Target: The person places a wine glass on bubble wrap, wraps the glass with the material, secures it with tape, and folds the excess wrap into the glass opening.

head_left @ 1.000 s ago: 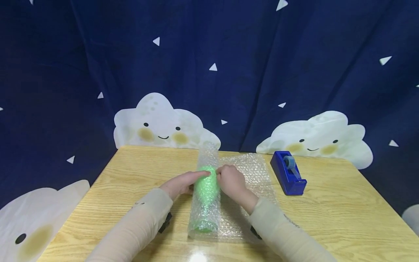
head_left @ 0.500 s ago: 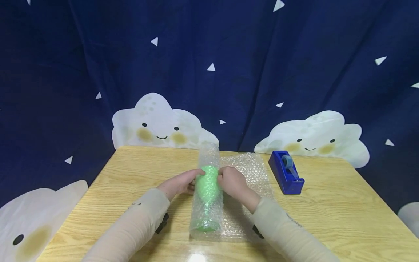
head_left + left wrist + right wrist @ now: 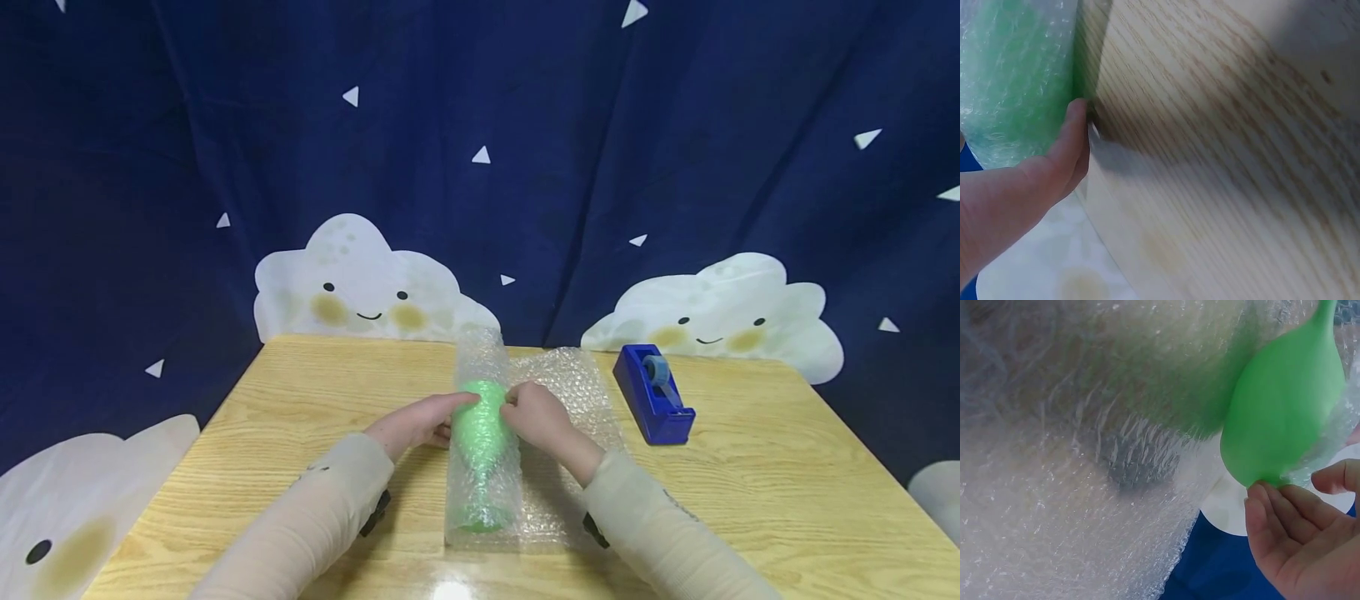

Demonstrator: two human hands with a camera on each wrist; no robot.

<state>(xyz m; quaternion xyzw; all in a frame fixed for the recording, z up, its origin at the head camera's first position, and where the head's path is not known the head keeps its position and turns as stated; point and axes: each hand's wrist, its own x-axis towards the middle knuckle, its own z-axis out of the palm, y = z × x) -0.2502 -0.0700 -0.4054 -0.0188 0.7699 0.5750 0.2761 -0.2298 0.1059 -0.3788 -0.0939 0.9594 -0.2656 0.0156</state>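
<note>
A light green goblet [image 3: 482,437] lies on its side inside a tube of clear bubble wrap [image 3: 573,387], its bowl away from me and its foot towards me. My left hand [image 3: 416,421] clasps the bundle's left side, with one digit over the top and other fingertips down by the wood. On the right, my right hand [image 3: 538,414] has curled fingers at the wrap beside the bowl. In the right wrist view, its fingertips touch the rim end of the goblet [image 3: 1285,406], with the thumb close to the wrap's edge.
Flat bubble wrap extends right of the bundle, beneath my right forearm. A blue tape dispenser [image 3: 656,400] stands at the right on the wooden table [image 3: 765,467]. Behind the table hangs a dark blue curtain [image 3: 420,150] with clouds.
The bundled goblet has shifted slightly to the right over the flat wrap. Both hands have moved with it, the left digit lifting back and then lying over the top again.
</note>
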